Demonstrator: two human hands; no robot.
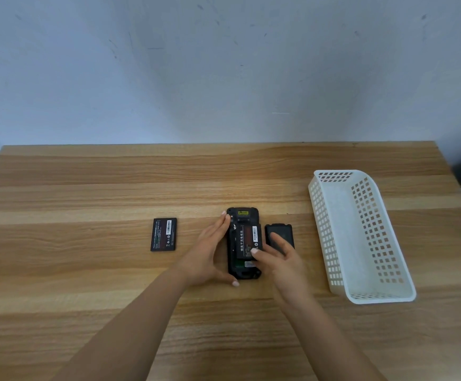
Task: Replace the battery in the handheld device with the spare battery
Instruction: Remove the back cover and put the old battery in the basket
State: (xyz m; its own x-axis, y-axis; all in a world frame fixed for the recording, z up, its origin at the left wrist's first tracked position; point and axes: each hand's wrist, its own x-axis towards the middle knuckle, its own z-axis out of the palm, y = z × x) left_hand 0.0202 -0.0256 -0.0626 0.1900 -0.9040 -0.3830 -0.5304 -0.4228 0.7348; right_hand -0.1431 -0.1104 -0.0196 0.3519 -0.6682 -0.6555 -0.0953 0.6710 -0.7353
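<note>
A black handheld device (242,215) lies face down on the wooden table (86,270), its back cover off. A black battery (247,240) sits tilted in the open compartment. My left hand (210,254) cups the device's left edge, thumb at its near end and fingertips near its top. My right hand (281,259) grips the battery's near right corner with thumb and fingers. The removed black back cover (278,231) lies just right of the device, partly under my right fingers. A second black battery (164,234) lies flat to the left, apart from both hands.
A white perforated plastic basket (366,295) stands to the right of the cover, with nothing seen inside it. A pale wall rises behind the table's far edge.
</note>
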